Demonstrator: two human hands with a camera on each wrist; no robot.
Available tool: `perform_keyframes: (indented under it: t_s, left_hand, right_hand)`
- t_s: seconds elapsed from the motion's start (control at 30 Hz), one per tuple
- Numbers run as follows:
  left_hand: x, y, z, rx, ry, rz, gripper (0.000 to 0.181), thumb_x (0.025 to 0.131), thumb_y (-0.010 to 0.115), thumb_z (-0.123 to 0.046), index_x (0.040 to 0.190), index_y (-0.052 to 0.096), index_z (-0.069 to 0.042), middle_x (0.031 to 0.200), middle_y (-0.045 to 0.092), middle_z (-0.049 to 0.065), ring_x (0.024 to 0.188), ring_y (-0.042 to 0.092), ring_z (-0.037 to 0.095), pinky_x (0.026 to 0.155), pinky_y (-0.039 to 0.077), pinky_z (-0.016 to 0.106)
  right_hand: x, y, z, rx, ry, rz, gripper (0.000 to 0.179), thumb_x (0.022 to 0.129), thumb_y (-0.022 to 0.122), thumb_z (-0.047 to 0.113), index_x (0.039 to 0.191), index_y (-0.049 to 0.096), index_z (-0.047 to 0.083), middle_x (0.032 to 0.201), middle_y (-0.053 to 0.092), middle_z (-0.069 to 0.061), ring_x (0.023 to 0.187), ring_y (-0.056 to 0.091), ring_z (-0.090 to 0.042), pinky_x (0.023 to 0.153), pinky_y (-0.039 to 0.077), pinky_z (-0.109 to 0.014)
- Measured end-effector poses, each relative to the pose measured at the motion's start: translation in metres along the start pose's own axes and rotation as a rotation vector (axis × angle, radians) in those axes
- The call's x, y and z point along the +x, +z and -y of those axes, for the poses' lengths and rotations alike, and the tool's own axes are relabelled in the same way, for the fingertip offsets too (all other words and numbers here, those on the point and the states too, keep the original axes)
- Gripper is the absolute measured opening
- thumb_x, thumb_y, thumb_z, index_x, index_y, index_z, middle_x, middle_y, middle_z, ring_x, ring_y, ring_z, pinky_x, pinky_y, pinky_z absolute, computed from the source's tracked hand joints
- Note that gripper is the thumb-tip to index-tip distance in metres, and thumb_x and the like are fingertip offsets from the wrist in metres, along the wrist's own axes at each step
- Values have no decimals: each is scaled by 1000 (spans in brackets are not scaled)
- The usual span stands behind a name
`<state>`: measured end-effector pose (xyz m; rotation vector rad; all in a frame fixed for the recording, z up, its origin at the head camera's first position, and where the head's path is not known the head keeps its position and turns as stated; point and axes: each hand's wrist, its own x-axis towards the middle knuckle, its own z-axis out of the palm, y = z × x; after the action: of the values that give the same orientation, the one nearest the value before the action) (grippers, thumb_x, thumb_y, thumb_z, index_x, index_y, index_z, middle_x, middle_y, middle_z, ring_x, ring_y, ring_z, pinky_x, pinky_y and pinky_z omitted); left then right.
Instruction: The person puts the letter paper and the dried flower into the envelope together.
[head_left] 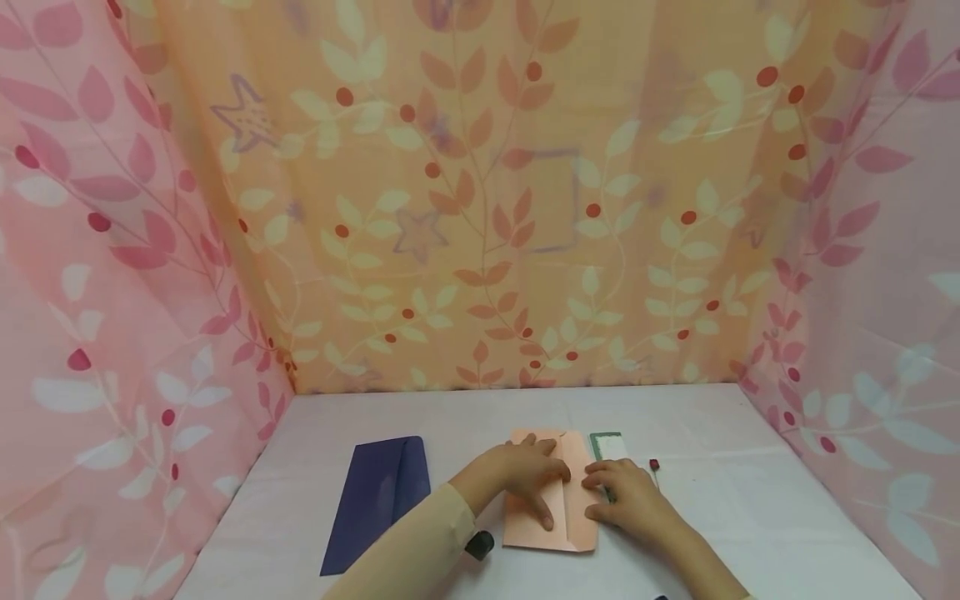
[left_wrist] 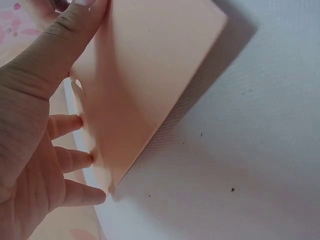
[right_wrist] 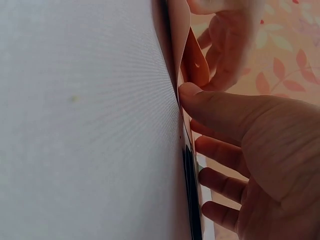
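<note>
A peach envelope (head_left: 534,533) lies on the white table with its flap seam facing up. My left hand (head_left: 531,475) rests on it with fingers spread, the thumb low on the paper and the fingertips toward its far part. The left wrist view shows those fingertips against the envelope (left_wrist: 160,55), whose near edge stands off the table. My right hand (head_left: 630,500) is at the envelope's right edge, thumb tip and fingertips touching the paper. In the right wrist view the envelope's peach paper (right_wrist: 181,30) bulges apart near the right thumb. A green-bordered card (head_left: 609,446) lies partly hidden behind the right hand.
A dark purple envelope (head_left: 367,492) lies on the left of the table (head_left: 697,425). Close to my left forearm is a small black object (head_left: 480,546). A thin stem with a red tip (head_left: 654,465) lies right of the card. Patterned curtains (head_left: 465,208) enclose three sides.
</note>
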<state>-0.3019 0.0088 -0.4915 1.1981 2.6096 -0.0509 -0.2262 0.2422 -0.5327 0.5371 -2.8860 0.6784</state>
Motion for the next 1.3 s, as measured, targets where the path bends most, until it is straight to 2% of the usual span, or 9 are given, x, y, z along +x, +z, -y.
perform_keyframes:
  t_s: [0.13, 0.27, 0.43, 0.57, 0.8, 1.0, 1.2, 1.3]
  left_hand:
    - [-1, 1, 1, 6, 12, -15, 75, 62, 77, -79, 127, 54, -51, 156, 39, -5, 146, 39, 36, 99, 50, 57]
    - [-5, 1, 2, -26, 24, -36, 78, 61, 79, -78, 127, 52, -46, 156, 37, -5, 146, 38, 38, 92, 54, 53]
    - [-10, 5, 10, -73, 47, -67, 88, 57, 84, -75, 129, 47, -41, 164, 28, -1, 151, 28, 45, 100, 51, 57]
    - [-12, 8, 16, -100, 84, -90, 93, 56, 87, -72, 130, 43, -36, 166, 25, 2, 153, 26, 43, 103, 50, 52]
    - [-18, 15, 21, -190, 119, -150, 96, 58, 91, -67, 129, 39, -29, 165, 22, 9, 155, 22, 35, 114, 42, 45]
    - [-21, 23, 24, -263, 89, -181, 96, 57, 93, -64, 128, 37, -31, 167, 18, 11, 157, 17, 29, 116, 40, 47]
    - [-20, 24, 23, -262, 83, -175, 97, 58, 92, -64, 132, 38, -32, 167, 19, 13, 158, 15, 33, 115, 41, 48]
    - [-19, 23, 22, -253, 94, -174, 98, 58, 92, -64, 132, 37, -31, 167, 19, 14, 157, 16, 38, 115, 40, 50]
  right_hand:
    - [1, 0, 2, -5, 16, 1, 39, 78, 86, 42, 108, 77, 19, 128, 69, 1, 123, 58, -30, 103, 42, -60]
    - [1, 1, 3, -15, 38, -9, 38, 76, 87, 41, 107, 77, 20, 127, 69, 2, 123, 58, -30, 104, 41, -60]
    - [2, 0, 6, -22, 65, -9, 38, 76, 88, 41, 106, 78, 22, 128, 69, 4, 123, 58, -28, 104, 41, -59]
    - [2, -2, 8, -26, 76, 3, 38, 76, 88, 42, 108, 78, 22, 129, 69, 4, 124, 57, -28, 103, 41, -60]
    - [0, -1, 6, -52, 52, -9, 39, 76, 87, 43, 108, 78, 22, 129, 69, 4, 121, 58, -27, 100, 42, -59]
    - [0, 2, 5, -60, -11, -30, 36, 79, 86, 40, 108, 77, 20, 131, 68, 2, 121, 58, -27, 99, 43, -59]
    - [-1, 0, 6, -41, -48, -46, 33, 81, 85, 38, 107, 76, 19, 131, 69, 1, 122, 59, -27, 100, 43, -58]
    - [0, -5, 6, 9, -32, -50, 32, 85, 82, 37, 112, 76, 19, 131, 69, 3, 122, 59, -26, 103, 44, -57]
